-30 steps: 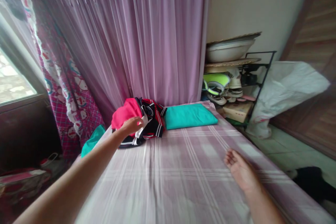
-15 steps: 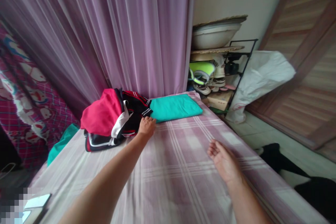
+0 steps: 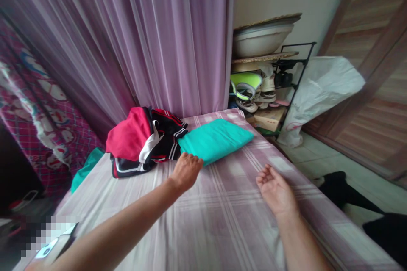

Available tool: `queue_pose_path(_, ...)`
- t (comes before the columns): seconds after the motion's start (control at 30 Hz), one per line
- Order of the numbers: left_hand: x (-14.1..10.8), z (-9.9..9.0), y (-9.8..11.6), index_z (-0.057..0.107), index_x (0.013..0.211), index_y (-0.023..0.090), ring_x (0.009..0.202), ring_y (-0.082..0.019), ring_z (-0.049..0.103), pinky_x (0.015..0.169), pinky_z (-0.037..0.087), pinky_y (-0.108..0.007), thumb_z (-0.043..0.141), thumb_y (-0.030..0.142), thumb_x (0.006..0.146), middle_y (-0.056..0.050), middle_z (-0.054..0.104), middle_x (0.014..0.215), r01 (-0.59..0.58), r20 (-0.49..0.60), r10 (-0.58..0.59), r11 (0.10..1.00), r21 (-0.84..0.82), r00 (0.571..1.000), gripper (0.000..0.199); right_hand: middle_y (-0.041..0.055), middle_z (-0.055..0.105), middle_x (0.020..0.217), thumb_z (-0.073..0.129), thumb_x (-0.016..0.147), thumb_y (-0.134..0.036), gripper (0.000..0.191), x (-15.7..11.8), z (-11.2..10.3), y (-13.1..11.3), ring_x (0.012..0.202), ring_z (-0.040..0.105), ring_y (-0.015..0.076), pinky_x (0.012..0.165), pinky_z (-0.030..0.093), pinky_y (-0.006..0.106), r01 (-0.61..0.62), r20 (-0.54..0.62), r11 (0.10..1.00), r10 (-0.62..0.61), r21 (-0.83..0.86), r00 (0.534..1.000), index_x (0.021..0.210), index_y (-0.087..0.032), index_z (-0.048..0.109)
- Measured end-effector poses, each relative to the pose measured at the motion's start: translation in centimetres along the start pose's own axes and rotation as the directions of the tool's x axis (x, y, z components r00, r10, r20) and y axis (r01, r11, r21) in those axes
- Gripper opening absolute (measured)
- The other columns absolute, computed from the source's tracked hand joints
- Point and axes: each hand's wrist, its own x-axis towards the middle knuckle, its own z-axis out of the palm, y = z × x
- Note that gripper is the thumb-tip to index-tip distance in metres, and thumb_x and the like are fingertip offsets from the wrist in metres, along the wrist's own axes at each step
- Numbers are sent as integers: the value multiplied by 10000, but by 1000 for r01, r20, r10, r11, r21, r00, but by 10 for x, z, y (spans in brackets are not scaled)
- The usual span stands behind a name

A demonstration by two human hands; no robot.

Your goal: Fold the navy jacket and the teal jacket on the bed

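A folded teal cloth (image 3: 219, 137) lies at an angle on the plaid bedsheet (image 3: 203, 220). My left hand (image 3: 188, 170) is closed on its near left corner; the fingertips are partly hidden behind the knuckles. Left of the cloth sits a pile of clothes: a red garment (image 3: 130, 133) with a white strap (image 3: 150, 146), over black clothing (image 3: 165, 137) with red and white stripes. The teal cloth touches the black striped cuffs. Over the right side of the bed, my right hand (image 3: 276, 188) is open and holds nothing, its palm turned up and fingers loosely curled.
A purple curtain (image 3: 178, 42) hangs behind the bed. To the right stand a rack (image 3: 295, 80) with shoes and a white basin (image 3: 265, 40), and a white plastic bag (image 3: 324, 89). Black fabric (image 3: 337, 188) lies by the bed's right edge. Another teal cloth (image 3: 87, 169) hangs at the left edge.
My left hand has drawn the teal cloth's near left corner toward me and right, turning the cloth askew. My right hand stays open over the bed. The view has shifted slightly.
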Motion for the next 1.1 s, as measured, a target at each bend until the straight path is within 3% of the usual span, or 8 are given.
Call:
queue_pose_path(0.2, -122, -27, 9, 632, 940, 199, 874, -237, 676, 782, 490, -384, 468, 203, 957, -71, 702, 909, -54, 241, 60, 998, -30, 969, 165, -43, 624, 678, 718, 704, -224, 158, -7, -4, -20, 521, 523, 54, 419, 440, 146, 26, 51, 985, -35, 169, 998, 839, -169, 657)
queue_pose_path(0.4, -194, -41, -14, 716, 876, 257, 889, -246, 714, 754, 501, -332, 618, 242, 848, -42, 758, 908, 8, 585, 45, 996, -88, 809, 103, -45, 615, 670, 721, 742, -252, 138, -7, -5, -20, 554, 542, 74, 462, 462, 186, 6, 72, 996, -13, 91, 997, 840, -183, 652)
queue_pose_path(0.5, -193, -44, -41, 747, 871, 300, 821, -207, 716, 692, 488, -277, 658, 280, 785, 15, 772, 880, 135, 636, 43, 964, -229, 771, 125, -43, 615, 667, 724, 748, -268, 126, -3, -6, -16, 550, 545, 82, 458, 459, 201, 38, 79, 999, -40, 20, 996, 820, -193, 653)
queue_pose_path(0.63, -153, -35, -65, 734, 1019, 276, 899, -192, 710, 768, 504, -276, 531, 330, 897, -11, 770, 1016, 242, 377, -147, 945, -218, 914, 244, -41, 621, 663, 730, 748, -270, 118, 3, -7, -10, 555, 557, 92, 477, 476, 219, 63, 99, 996, -57, -62, 993, 800, -201, 650)
queue_pose_path(0.73, -111, -19, -64, 651, 1241, 230, 1153, -243, 647, 952, 483, -336, 473, 353, 954, -87, 690, 1275, 278, 168, -250, 946, -167, 953, 360, -44, 628, 657, 731, 744, -259, 116, 4, -5, -8, 557, 563, 89, 492, 481, 217, 59, 88, 996, -53, -64, 995, 800, -198, 650)
queue_pose_path(0.83, -77, -6, -58, 569, 1357, 190, 1233, -288, 602, 997, 467, -385, 500, 405, 949, -145, 629, 1366, 284, 187, -255, 947, -152, 949, 466, -48, 638, 656, 717, 746, -239, 95, 3, -3, -7, 560, 569, 83, 503, 486, 208, 43, 65, 998, -40, -39, 997, 800, -196, 652)
queue_pose_path(0.93, -63, -2, -59, 635, 1273, 211, 1161, -289, 640, 946, 489, -381, 557, 419, 914, -126, 690, 1273, 260, 232, -221, 953, -155, 947, 422, -52, 639, 652, 704, 748, -222, 77, 2, -2, -7, 558, 572, 74, 512, 493, 196, 29, 49, 999, -28, -20, 998, 798, -190, 656)
queue_pose_path(1.1, -85, -27, -64, 706, 1101, 241, 1107, -239, 644, 979, 454, -349, 549, 383, 915, -61, 731, 1154, 124, 194, -79, 964, -236, 978, 281, -56, 639, 660, 737, 735, -245, 109, 4, -4, -7, 555, 584, 77, 518, 509, 202, 60, 82, 997, -55, -54, 995, 792, -197, 657)
